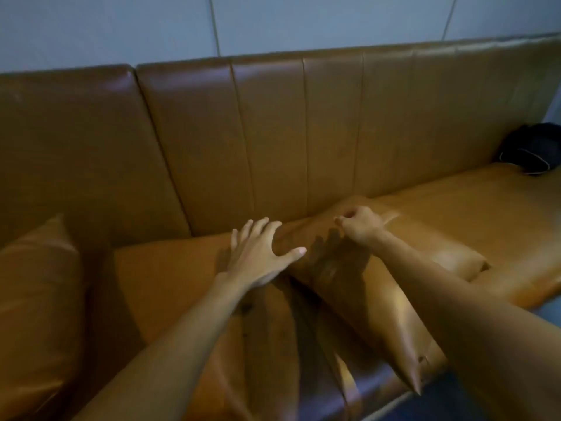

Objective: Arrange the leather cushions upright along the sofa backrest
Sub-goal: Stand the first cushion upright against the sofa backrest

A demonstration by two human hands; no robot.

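A tan leather cushion (379, 287) lies flat on the sofa seat (170, 278), reaching from the backrest (273, 132) to the front edge. My left hand (258, 253) rests on its far left edge, fingers spread and thumb on top. My right hand (361, 226) is closed in a fist at the cushion's far end near the backrest; I cannot tell whether it pinches the leather. A second tan cushion (36, 314) stands upright at the left, leaning toward the backrest.
A dark bag (534, 150) sits on the seat at the far right against the backrest. A pale panelled wall (303, 22) rises behind the sofa. A bluish floor (449, 402) shows past the seat's front edge.
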